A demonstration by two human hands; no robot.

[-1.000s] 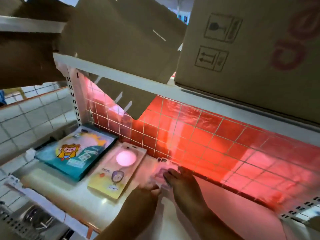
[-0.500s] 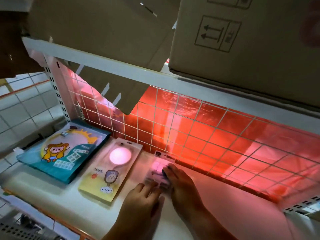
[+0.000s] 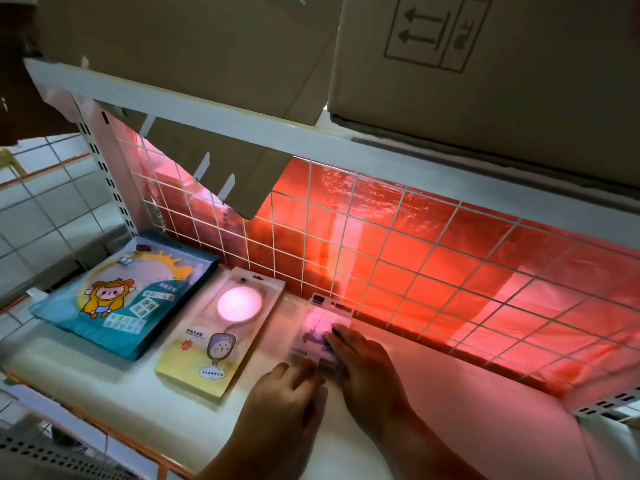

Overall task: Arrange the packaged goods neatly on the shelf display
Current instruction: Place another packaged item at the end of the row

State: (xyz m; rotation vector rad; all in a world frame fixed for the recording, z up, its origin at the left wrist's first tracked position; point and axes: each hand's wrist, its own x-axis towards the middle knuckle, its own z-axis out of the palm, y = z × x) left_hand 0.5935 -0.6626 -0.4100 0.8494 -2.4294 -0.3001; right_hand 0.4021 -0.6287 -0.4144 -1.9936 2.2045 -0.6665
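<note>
White shelf (image 3: 467,393) is sitting under an upper level carrying cardboard boxes (image 3: 519,81); a wire grid (image 3: 381,237) with red film behind is backing it. Teal cartoon pack (image 3: 131,296) is lying flat at the left end, with the yellow fan pack (image 3: 221,327) just beside it. Small clear pack (image 3: 317,332) is lying flat just right of the fan pack, top edge near the grid. Left hand (image 3: 287,386) is touching its near edge, grip wide, fingers roughly straight. Right hand (image 3: 367,368) is pressing its right side, grip wide, fingers flat. Pack print is blurring out.
</note>
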